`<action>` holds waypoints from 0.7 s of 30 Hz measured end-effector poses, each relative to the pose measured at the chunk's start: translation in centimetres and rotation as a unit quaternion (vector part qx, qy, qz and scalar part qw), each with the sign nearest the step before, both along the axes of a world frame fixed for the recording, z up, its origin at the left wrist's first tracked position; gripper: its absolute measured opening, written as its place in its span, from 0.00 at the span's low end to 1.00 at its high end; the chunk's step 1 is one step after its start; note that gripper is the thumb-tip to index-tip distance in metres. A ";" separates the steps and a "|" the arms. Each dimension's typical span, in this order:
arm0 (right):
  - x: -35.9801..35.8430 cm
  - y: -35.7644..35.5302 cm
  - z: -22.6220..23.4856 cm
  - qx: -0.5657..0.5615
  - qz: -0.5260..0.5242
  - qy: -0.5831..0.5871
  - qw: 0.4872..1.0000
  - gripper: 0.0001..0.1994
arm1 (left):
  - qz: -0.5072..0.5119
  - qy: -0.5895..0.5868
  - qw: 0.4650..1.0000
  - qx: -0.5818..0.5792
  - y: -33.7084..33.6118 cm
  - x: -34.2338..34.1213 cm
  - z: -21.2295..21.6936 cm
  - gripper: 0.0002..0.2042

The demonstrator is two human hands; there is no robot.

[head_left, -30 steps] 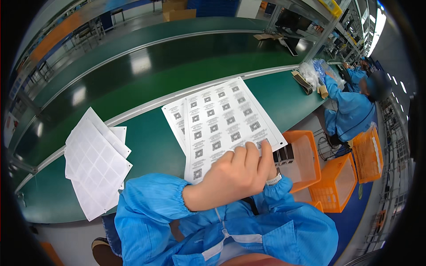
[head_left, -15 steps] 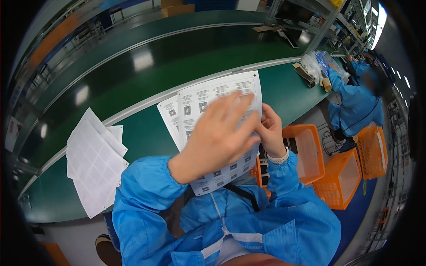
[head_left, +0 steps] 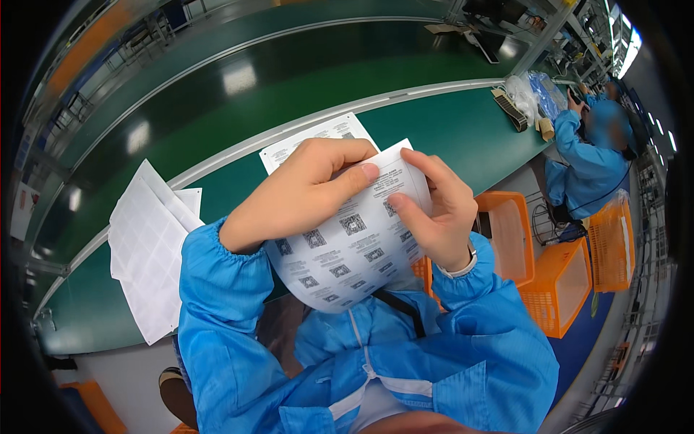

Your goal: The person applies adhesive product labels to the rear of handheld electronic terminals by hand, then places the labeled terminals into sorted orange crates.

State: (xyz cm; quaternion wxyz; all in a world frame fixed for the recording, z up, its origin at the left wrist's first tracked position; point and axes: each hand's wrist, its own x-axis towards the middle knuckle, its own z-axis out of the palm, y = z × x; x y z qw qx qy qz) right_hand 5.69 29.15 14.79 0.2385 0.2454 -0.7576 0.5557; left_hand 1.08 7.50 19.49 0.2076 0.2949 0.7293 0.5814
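Note:
Between my hands is a curved white label sheet printed with rows of square codes and small text. My left hand grips its upper left edge, thumb on the printed face and fingers behind. At its upper right corner, my right hand pinches the sheet, the thumb in front and the index finger along the top edge. Behind my left hand, another printed sheet lies on the green table, partly covered. To the left rests a fanned pile of white sheets, reaching over the table's near edge.
Orange crates stand at the right, below table level. A co-worker in blue sits at the far right, near plastic bags and a brown strip. A raised metal edge borders the table's far side.
My left hand has gone from blurred motion over the sheet to gripping it. The held sheet has come nearer and bent, uncovering more of the sheet behind. The co-worker's arm has risen.

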 end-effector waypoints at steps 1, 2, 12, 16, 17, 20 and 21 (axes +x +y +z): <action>0.0 -0.2 0.2 0.002 0.003 0.006 1.000 0.22 | 0.009 0.038 0.999 0.016 -0.1 0.2 0.0 0.14; 0.0 -0.4 0.3 -0.014 -0.001 -0.004 1.000 0.22 | 0.017 0.085 0.995 0.040 -0.3 0.2 0.0 0.13; -0.3 -1.1 0.3 0.010 -0.036 0.071 0.997 0.14 | 0.033 0.175 0.984 0.016 -0.7 0.7 0.7 0.10; -0.4 -1.6 -0.4 0.005 -0.057 0.109 0.992 0.16 | 0.049 0.137 0.989 0.011 -0.7 1.0 0.8 0.11; -0.6 -1.7 -0.4 0.049 -0.086 0.185 0.978 0.16 | 0.056 0.123 0.991 0.017 -0.6 1.0 0.8 0.11; -0.4 -2.3 0.0 0.137 -0.136 0.275 0.942 0.17 | 0.082 0.081 0.993 0.005 -0.7 0.9 0.8 0.12; -0.1 -2.5 0.2 0.178 -0.161 0.295 0.925 0.16 | 0.082 0.092 0.992 0.015 -1.0 0.6 0.7 0.12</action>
